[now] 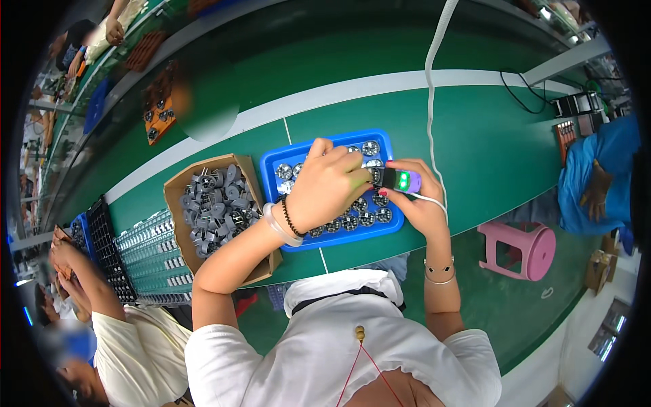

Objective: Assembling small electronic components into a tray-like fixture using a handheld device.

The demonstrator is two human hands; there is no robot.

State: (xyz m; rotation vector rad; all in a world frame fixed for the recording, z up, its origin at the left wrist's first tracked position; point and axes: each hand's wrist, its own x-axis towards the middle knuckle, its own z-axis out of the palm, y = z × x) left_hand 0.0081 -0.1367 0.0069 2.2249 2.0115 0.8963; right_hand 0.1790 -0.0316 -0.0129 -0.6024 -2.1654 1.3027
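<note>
Over the blue tray (pixel 397 146), both my hands meet at a small black-and-purple device (pixel 405 180) with glowing green lights. My right hand (pixel 424 207) holds the device between thumb and fingers, and a white cable runs from it past that hand. My left hand (pixel 329 183) is closed, with its fingertips at the black end of the device. What it pinches is mostly hidden behind the fingers. Round silver parts (pixel 370 148) with dark spots lie in rows in the tray, some covered by my left hand.
A cardboard box (pixel 178 227) of loose grey plastic parts (pixel 213 203) stands left of the tray. A white cord (pixel 430 95) hangs from above. Green ridged racks (pixel 146 247) and a co-worker (pixel 135 339) are at left. A pink stool (pixel 532 251) and blue cloth (pixel 614 169) are at right.
</note>
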